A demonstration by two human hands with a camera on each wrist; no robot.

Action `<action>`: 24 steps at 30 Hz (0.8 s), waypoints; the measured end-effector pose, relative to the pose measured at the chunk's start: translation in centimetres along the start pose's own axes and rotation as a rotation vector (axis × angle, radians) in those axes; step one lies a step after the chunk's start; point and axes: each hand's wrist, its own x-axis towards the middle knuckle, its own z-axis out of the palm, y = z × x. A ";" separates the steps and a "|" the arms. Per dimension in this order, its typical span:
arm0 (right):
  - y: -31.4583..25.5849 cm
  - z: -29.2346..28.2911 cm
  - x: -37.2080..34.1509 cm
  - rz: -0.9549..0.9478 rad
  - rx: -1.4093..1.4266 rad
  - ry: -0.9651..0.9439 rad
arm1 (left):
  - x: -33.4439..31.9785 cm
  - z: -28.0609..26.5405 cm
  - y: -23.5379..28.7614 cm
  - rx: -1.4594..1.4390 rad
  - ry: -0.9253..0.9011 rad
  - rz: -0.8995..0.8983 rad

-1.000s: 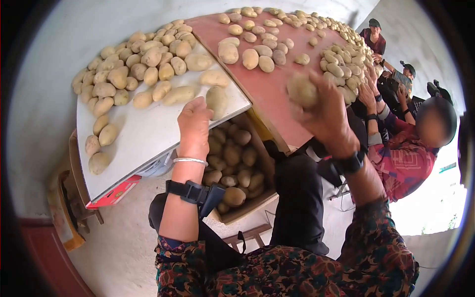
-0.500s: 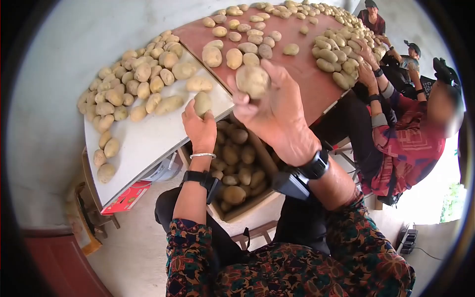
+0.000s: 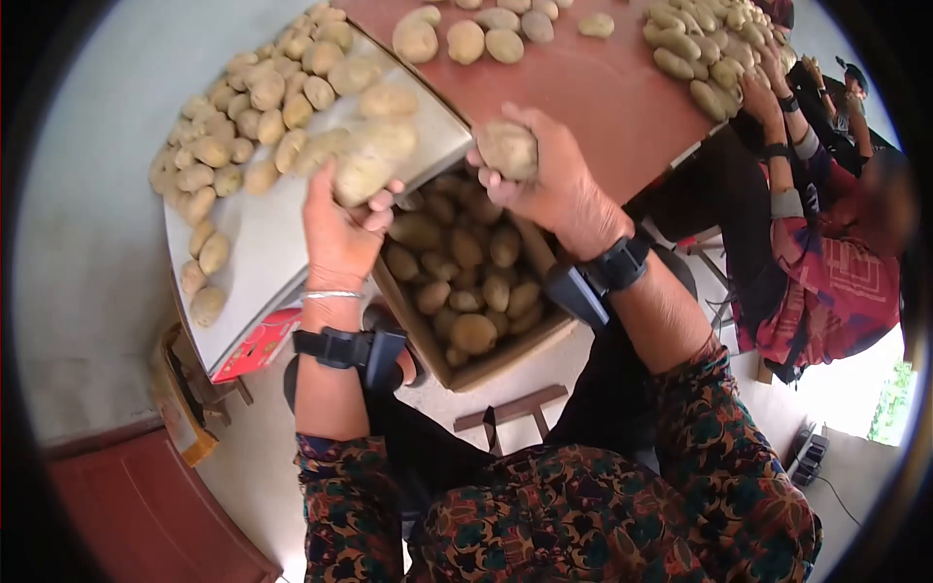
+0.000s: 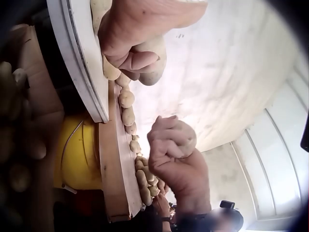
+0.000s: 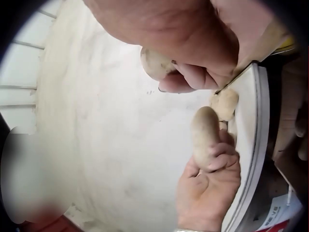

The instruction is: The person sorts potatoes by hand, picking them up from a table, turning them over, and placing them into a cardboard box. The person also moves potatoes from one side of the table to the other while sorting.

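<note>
Fingers [image 3: 377,201] of the left hand [image 3: 338,238] curl round an oblong potato [image 3: 367,167], thumb on its other side; it is slightly blurred in the head view. The right hand [image 3: 559,180] grips a rounder potato [image 3: 508,151], fingers wrapped underneath. The two hands are apart, both raised above table height. A silver bracelet [image 3: 332,294] and a black strap [image 3: 326,347] circle the left wrist, a second black strap [image 3: 622,264] the right.

Below and between the forearms, a cardboard box [image 3: 515,358] holds many loose potatoes [image 3: 473,333]. To the left, a white table [image 3: 255,233] carries a heap of potatoes [image 3: 267,92], with a few strung out toward its near end. A red box [image 3: 255,348] shows beneath that edge. A reddish table [image 3: 607,97] adjoins it, with a scattered row of potatoes [image 3: 465,42] and a larger pile [image 3: 702,49] to the right. Another person [image 3: 841,291], in a red patterned top, has hands [image 3: 763,102] at that pile. A yellow container [image 4: 79,152] appears under the table in the left wrist view. Near the seated person's knees is a wooden stool [image 3: 515,406].
</note>
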 end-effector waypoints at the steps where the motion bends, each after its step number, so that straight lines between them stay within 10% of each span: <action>1: -0.9 -0.2 0.4 0.175 0.232 -0.022 | 0.0 -0.1 0.5 -0.004 0.012 -0.015; 4: -0.6 -1.8 1.9 0.362 0.532 -0.083 | -0.5 -0.6 2.2 -0.056 -0.145 -0.067; 6: 0.3 -2.7 2.4 0.065 0.217 0.020 | -1.0 -0.8 2.8 -0.004 -0.146 -0.085; 12: 0.1 -2.7 1.0 -0.007 0.108 -0.016 | -2.2 -1.4 1.4 0.145 -0.035 -0.153; 15: -2.6 0.0 0.5 0.272 0.295 0.029 | -2.6 0.2 -1.8 0.727 0.041 -0.275; 18: -0.4 -1.9 2.1 0.183 0.436 -0.302 | -2.2 1.1 -5.2 0.907 -0.084 -0.445; 24: -0.4 -0.8 2.0 0.156 0.376 -0.267 | -2.2 1.3 -11.6 0.858 -0.384 -0.584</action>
